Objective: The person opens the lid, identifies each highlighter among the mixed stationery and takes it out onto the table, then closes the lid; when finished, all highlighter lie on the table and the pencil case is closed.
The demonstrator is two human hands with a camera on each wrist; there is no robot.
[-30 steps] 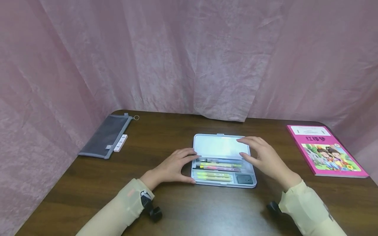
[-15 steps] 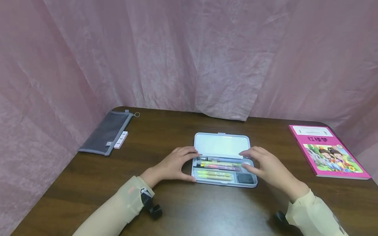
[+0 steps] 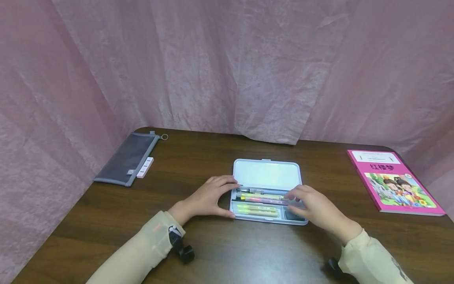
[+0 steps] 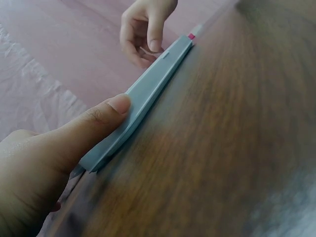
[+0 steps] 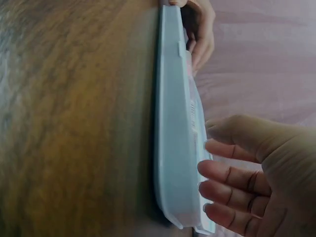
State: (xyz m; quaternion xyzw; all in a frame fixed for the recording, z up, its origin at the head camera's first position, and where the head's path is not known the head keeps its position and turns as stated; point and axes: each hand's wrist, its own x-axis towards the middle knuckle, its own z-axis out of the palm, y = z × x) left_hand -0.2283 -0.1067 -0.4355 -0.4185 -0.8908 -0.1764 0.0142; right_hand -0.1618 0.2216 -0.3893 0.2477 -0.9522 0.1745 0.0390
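A light-blue pencil case lies on the table with its lid folded back. Several pens and highlighters lie inside it, with yellow-green sticks in the front compartment. My left hand grips the case's left end, fingers at the hinge side. In the left wrist view the thumb presses the front wall. Above the right end hovers my right hand, fingers loosely bent with nothing seen between them. It partly hides a dark square item in the right compartment.
At the far left lies a grey mesh zip pouch, with a small white block beside it. A pink book with a cartoon cover lies on the right. Pink curtain hangs behind the brown table.
My right hand has come down from beside the raised lid to over the pens at the right of the tray. The left hand stays on the case.
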